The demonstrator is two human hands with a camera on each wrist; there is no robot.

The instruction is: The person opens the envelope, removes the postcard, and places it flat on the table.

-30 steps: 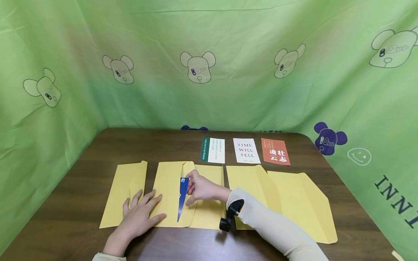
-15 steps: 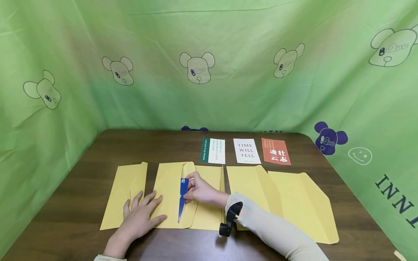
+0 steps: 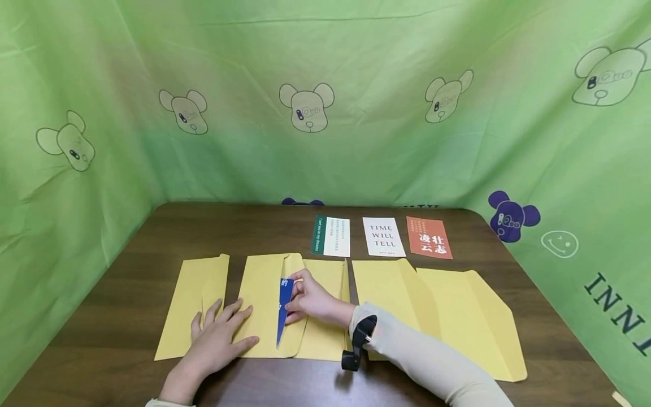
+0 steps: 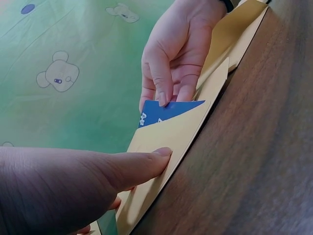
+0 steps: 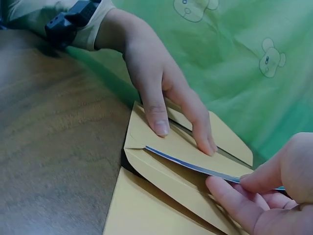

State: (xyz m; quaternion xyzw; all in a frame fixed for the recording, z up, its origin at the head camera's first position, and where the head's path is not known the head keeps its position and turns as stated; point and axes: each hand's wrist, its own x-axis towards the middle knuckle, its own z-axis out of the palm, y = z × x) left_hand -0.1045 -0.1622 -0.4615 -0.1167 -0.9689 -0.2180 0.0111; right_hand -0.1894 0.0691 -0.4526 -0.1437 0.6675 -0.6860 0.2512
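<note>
A blue card [image 3: 285,305] with white characters sits mostly inside a yellow envelope [image 3: 259,305], its slanted edge showing at the opening. My right hand [image 3: 312,297] pinches that exposed edge between thumb and fingers, as the right wrist view shows along the card [image 5: 195,168]. With fingers spread, my left hand [image 3: 218,336] rests on the same envelope's left part, its other fingers reaching over the leftmost yellow envelope [image 3: 178,305]. In the left wrist view the left thumb [image 4: 146,164] lies flat on the envelope front.
Right of the worked envelope lie another envelope [image 3: 325,345], partly under its flap, and two with flaps open, an envelope [image 3: 378,282] and an envelope [image 3: 458,299]. Behind them are a green-white card [image 3: 335,236], a white card [image 3: 383,236] and a red card [image 3: 429,237].
The right thumb, apart from the blue card a second ago, has closed onto its edge. My left hand has stayed in place on the envelope.
</note>
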